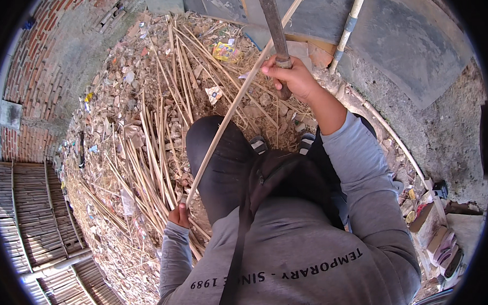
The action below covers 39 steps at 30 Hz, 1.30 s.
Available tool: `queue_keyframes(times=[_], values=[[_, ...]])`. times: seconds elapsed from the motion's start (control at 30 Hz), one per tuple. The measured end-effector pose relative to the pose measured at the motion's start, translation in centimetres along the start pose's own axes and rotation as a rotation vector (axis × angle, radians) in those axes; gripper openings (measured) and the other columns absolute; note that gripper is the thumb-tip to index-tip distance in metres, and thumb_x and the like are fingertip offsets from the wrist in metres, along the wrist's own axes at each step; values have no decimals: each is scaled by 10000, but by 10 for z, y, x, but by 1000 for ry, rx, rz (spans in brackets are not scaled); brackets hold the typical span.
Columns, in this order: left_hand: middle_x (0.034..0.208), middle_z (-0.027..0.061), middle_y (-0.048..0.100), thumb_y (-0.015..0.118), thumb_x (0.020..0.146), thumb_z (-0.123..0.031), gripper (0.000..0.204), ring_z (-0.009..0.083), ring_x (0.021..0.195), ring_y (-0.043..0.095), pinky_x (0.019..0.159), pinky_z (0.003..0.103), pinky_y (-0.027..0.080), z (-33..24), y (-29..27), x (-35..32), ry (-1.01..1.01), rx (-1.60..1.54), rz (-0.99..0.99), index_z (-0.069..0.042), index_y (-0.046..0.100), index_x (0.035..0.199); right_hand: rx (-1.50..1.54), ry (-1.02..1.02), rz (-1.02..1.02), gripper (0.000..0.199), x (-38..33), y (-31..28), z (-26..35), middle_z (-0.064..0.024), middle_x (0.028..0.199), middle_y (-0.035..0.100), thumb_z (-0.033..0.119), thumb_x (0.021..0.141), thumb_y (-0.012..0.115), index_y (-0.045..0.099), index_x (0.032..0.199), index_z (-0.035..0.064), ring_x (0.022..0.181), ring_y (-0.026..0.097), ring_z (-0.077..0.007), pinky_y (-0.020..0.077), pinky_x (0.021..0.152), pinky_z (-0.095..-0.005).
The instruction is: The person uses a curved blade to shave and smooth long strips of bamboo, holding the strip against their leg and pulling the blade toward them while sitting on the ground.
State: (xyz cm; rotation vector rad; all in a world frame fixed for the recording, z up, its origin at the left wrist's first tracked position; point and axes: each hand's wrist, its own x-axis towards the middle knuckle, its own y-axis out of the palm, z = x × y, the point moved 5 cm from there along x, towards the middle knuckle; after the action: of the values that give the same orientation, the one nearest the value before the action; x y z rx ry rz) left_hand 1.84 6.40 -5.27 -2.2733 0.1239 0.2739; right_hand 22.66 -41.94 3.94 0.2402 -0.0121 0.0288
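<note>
My left hand (179, 215) is closed around the lower end of a long, pale bamboo strip (225, 121), beside my left thigh. The strip slants up to the right, crossing over my left knee and past my other hand. My right hand (294, 78) grips the handle of a machete (272, 25), whose dark blade points away and runs out of the top of the view. Strip and blade cross just beyond my right fingers; whether they touch, I cannot tell. Many loose bamboo strips (153, 155) lie on the ground to my left.
Rubble and litter (108, 103) cover the ground, with a yellow wrapper (227, 52) farther off. A brick wall (34, 68) and slatted bamboo panels (34, 213) stand at left. A pale pole (350, 28) leans near the grey wall (412, 44) at right.
</note>
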Motion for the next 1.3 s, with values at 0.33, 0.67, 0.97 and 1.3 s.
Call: queue_keyframes(times=[0.33,0.67,0.97,1.3], values=[[766,151,650,539,932,-385,407,292,669,638,638,374,495,-42,1,14,150,158,-23,-1,619,1040,57,50,114,202,-5,17,-6,15,644,545,198,809,746,643,896,48,522,490,-79,369,491,-236],[689,205,598,634,873,-331,345,352,649,618,605,398,469,-72,12,17,23,265,36,7,619,937,-214,74,137,244,-7,12,-2,-18,745,612,234,799,755,654,939,62,606,564,-114,461,570,-280],[664,238,583,514,942,-395,404,441,655,591,593,469,451,-72,17,6,60,227,-17,-8,580,848,-1325,-192,274,311,-22,40,4,-162,812,659,335,761,716,687,986,122,785,640,-358,507,697,-430],[627,256,560,463,961,-431,468,480,631,558,560,525,425,-68,21,11,129,340,-107,-15,514,754,-1299,-37,286,209,-16,41,-14,-144,806,661,266,706,692,680,849,115,807,646,-341,505,692,-465]])
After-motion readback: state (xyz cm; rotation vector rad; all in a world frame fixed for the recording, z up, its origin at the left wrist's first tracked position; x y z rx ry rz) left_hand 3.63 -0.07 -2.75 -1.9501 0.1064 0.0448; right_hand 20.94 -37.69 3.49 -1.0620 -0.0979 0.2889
